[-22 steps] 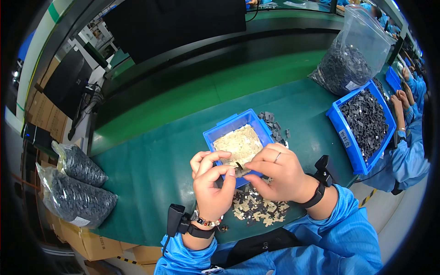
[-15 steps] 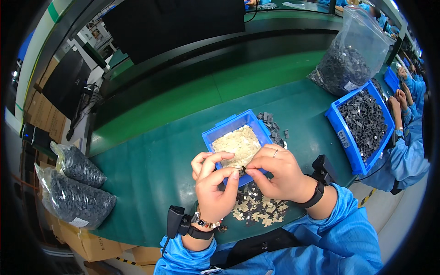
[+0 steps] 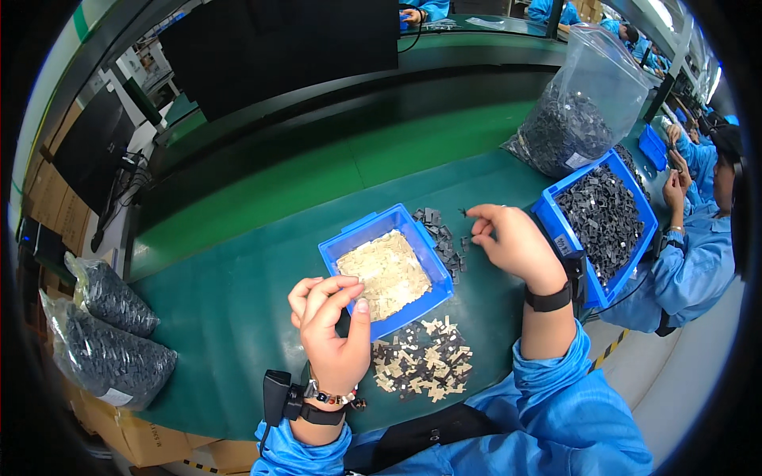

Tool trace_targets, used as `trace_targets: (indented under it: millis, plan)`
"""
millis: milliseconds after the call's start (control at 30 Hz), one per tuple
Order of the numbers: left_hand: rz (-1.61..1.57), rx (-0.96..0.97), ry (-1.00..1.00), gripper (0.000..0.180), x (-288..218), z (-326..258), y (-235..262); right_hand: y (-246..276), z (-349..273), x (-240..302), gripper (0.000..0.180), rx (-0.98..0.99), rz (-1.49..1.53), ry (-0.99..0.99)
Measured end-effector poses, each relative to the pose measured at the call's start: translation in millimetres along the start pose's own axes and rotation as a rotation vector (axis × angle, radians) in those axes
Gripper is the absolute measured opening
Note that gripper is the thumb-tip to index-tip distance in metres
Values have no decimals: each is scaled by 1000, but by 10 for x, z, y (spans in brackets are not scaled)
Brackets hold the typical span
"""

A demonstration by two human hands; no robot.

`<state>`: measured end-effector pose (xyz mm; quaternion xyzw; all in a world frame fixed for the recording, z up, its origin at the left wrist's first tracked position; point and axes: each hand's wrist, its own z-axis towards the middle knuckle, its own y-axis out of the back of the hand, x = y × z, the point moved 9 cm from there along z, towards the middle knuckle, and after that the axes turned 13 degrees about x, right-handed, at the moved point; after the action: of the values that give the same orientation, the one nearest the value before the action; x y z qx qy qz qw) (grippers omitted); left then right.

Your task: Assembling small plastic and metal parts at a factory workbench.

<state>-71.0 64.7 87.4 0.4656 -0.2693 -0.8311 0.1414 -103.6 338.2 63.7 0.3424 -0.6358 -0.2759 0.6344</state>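
Running lengthwise far-left to near-right — blue tray [image 3: 413, 310].

Mat [image 3: 230, 317] lies open between bags [image 3: 115, 349] and small bin [image 3: 414, 312]

Green workbench [image 3: 214, 325] and its surroundings, viewed from above. Beyond the workbench's far side rises a large black panel [image 3: 278, 51]; a second green table [image 3: 520, 27] lies farther off. Left of the workbench: a pale upright post [image 3: 49, 83], a black monitor [image 3: 94, 151] and brown cardboard boxes [image 3: 63, 190], with further cartons [image 3: 151, 440] below its near left edge. Right of the workbench: pale floor [image 3: 683, 361], marked by yellow-and-black striped tape [image 3: 609, 351]. A bright strip light [image 3: 660, 13] shows past its far right end.
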Motion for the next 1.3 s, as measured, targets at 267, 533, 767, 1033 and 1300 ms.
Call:
trace_targets:
  millis: [267,533,767,1033,1300]
  plan:
    - [20,16,2,15,-41,27,-19,-139,123,48,39,17,-66,71]
    - [55,23,-74,23,-153,-13,-15,14,-397,887,38,-520,251,686]
    - [-2,1,-165,22,-125,-19,-36,-343,-559,1345,40,-362,234,862]
    - [310,-53,-196,24,-219,-54,3,-699,-307,1032,9,165,883,465]
    - [360,-35,-211,25,-237,-51,-46,-769,-268,958,4,213,973,365]
